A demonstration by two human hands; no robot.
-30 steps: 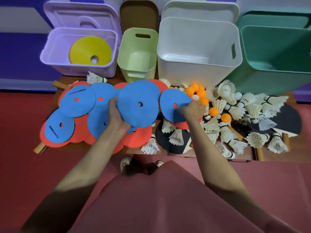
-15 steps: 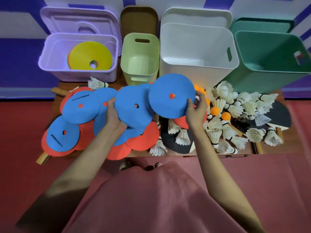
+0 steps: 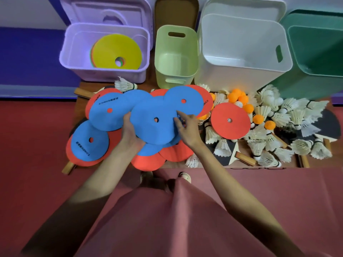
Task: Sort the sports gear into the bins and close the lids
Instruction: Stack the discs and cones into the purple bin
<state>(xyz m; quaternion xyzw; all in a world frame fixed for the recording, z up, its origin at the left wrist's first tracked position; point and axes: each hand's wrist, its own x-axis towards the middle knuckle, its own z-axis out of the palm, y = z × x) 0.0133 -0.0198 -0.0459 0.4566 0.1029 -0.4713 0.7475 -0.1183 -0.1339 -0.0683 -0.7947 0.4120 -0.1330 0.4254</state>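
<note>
Blue and red flat marker discs lie overlapped on the low wooden table point(image 3: 213, 165). My left hand point(image 3: 130, 134) grips the near edge of a stack topped by a blue disc point(image 3: 154, 125). My right hand point(image 3: 187, 130) rests its spread fingers on that disc's right edge. Another blue disc point(image 3: 182, 102) lies just behind it. A red disc point(image 3: 230, 120) sits alone on the shuttlecocks. Yellow discs point(image 3: 116, 51) lean inside the lilac bin point(image 3: 104, 76).
A light green bin point(image 3: 176, 75), a white bin point(image 3: 241, 75) and a dark green bin point(image 3: 306, 84) stand open behind the table, lids upright behind them. Orange balls point(image 3: 239, 98), several shuttlecocks point(image 3: 274, 115) and paddles point(image 3: 328, 123) cover the table's right half.
My right hand lifted a blue disc off the red one, carried it left onto the pile by my left hand, and let it go. The lone red disc is now uncovered.
</note>
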